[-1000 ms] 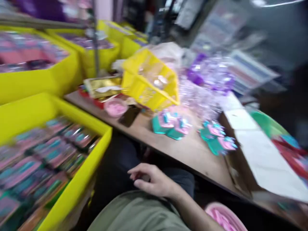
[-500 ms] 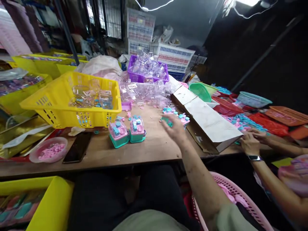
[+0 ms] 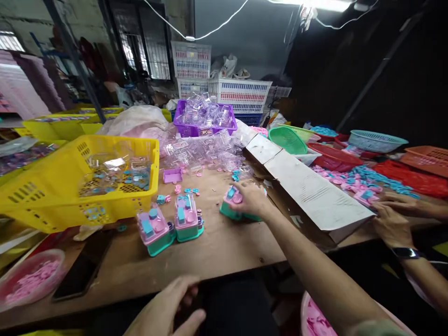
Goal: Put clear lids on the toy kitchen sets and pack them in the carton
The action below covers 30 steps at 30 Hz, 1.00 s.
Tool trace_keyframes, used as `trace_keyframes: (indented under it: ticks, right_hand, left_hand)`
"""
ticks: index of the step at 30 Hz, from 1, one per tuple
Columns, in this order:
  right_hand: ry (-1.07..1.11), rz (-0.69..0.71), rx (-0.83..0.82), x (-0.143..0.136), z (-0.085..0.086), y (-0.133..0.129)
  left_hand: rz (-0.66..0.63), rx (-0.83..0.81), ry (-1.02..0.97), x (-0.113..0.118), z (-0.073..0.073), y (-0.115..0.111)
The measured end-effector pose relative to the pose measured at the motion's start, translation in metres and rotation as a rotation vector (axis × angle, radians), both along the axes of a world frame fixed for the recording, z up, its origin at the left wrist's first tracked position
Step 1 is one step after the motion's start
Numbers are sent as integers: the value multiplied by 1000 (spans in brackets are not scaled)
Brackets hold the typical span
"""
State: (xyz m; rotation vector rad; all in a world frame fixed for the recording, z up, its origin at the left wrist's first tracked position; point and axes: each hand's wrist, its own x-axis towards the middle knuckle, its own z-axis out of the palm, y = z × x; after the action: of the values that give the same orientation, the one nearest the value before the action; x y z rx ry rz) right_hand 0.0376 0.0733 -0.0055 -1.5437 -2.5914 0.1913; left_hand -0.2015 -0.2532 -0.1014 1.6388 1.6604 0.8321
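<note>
My right hand (image 3: 250, 198) reaches over the table with its fingers closed round a pink-and-teal plastic toy (image 3: 231, 203) with blue parts on top. Its palm and fingers hide much of that toy, and more teal plastic shows beneath the hand. My left hand (image 3: 168, 303) is low in front of the table edge, thumb apart from partly curled fingers, with nothing visible in it. Two similar toys stand side by side on the table, a left one (image 3: 154, 228) and a right one (image 3: 186, 217). Small blue and pink pieces (image 3: 178, 189) lie behind them.
A yellow basket (image 3: 105, 210) with clear plastic cases stands left. Nearby lie a black phone (image 3: 84, 266) and a bowl (image 3: 58, 256) of pink pieces. Clear cases (image 3: 196, 154) and a purple basket (image 3: 180, 126) are behind. A long cardboard box (image 3: 304, 191) separates a co-worker's hands (image 3: 395, 224).
My right hand, open half a second ago, has closed on a toy nearer me. My left hand has come into view at the bottom. The camera view has shifted.
</note>
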Motion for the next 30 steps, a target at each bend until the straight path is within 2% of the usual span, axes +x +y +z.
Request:
trace_keyframes:
  ticks: [3,5,7,9,11,13,15,18,21,24,27,30]
  right_hand:
    - [8,223,-49,10,-8,-47]
    - [85,389,-100,18,-5,-68]
    - [224,513,-150,27,5,-69]
    - [369,517,-172,30,19,-43]
    - [450,377,-159,21,29,6]
    - [427,124,-117,-3,31,63]
    - [379,-84,-58,-33,26,112]
    - [318,-205,-11,-66,13,159]
    - [286,-231,23,-71,11,179]
    - [296,-186,17,-63,20,188]
    - [295,-142,-95,-62,24,188]
    - [277,-130,-198,-73,19,178]
  left_hand:
    - [57,188,-40,31,-20,73]
    - [95,321,-36,46,-31,114]
    - [52,365,-66,52,-39,142]
    - [-37,308,-143,51,-44,157]
    - [-95,220,-229,46,-46,161]
    - [-99,184,-275,44,-50,160]
    - [-67,216,-275,44,-56,158]
    - [-26,294,-269,49,-65,157]
    - [-47,303,-275,51,-67,158]
    - [-56,320,-255,49,-62,159]
    - [-74,342,-249,47,-56,161]
    - [-80,349,-263,47,-51,163]
